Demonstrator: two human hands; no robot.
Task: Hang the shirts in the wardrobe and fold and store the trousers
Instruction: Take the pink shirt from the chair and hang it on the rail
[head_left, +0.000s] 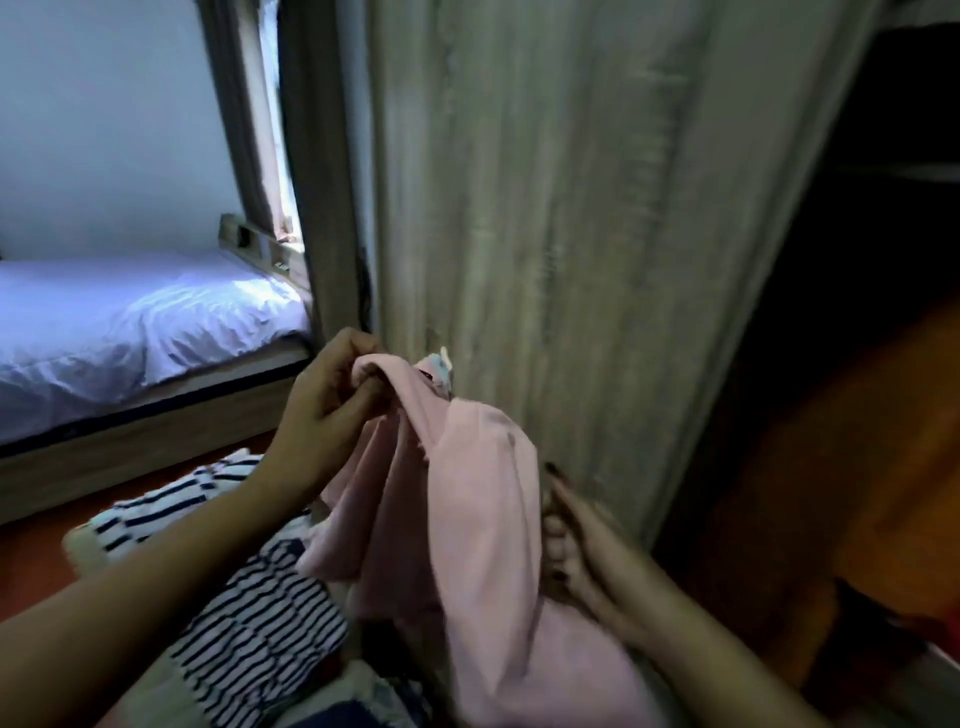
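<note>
My left hand (332, 395) is pinching the top edge of the pink garment (467, 519), thumb and fingers closed on a fold of cloth near the little tag, and holding it up in front of the wardrobe door (561, 208). My right hand (571, 545) is lower down at the garment's right edge, fingers curled into the fabric, though the blur keeps me from telling how firm that grip is. The garment hangs bunched between my hands, just in front of the door, and I can't yet tell whether it is a shirt or trousers. Below it lie more clothes, a striped top (249, 597) among them, near the bed (130, 322). The wardrobe's open side (883, 260) is dark, so I can't see a rail or hangers. I think the main risk is the loose lower part dragging over the pile and pulling other pieces out of order. My narrow pinch could also slip if I shake the cloth out hard, dropping it back onto the heap.
</note>
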